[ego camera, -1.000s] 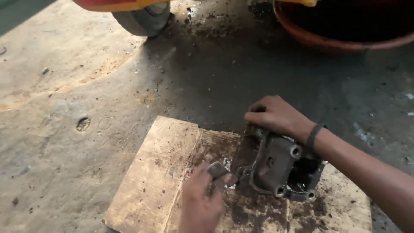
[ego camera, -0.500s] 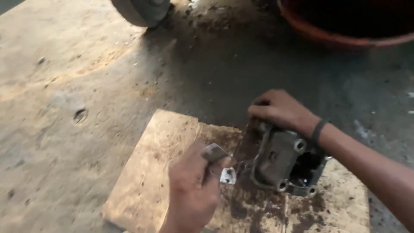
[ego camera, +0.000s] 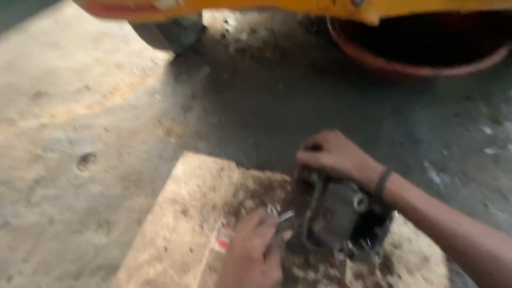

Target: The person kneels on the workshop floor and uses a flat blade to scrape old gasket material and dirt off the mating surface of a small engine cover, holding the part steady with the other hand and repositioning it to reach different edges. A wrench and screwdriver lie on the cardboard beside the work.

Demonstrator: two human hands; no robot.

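Your right hand (ego camera: 333, 154) clamps the top edge of one greasy cast-metal housing (ego camera: 336, 216), blocky with round bores, sitting on one stained flat wooden board (ego camera: 186, 229). Your left hand (ego camera: 250, 256) pinches one small shiny metal tool (ego camera: 282, 220) against the housing's side. Blurry frame; rough concrete floor (ego camera: 80, 133).

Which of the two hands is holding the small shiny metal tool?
The left hand, low in the picture, grips the tool; the right hand rests on the greasy metal block.
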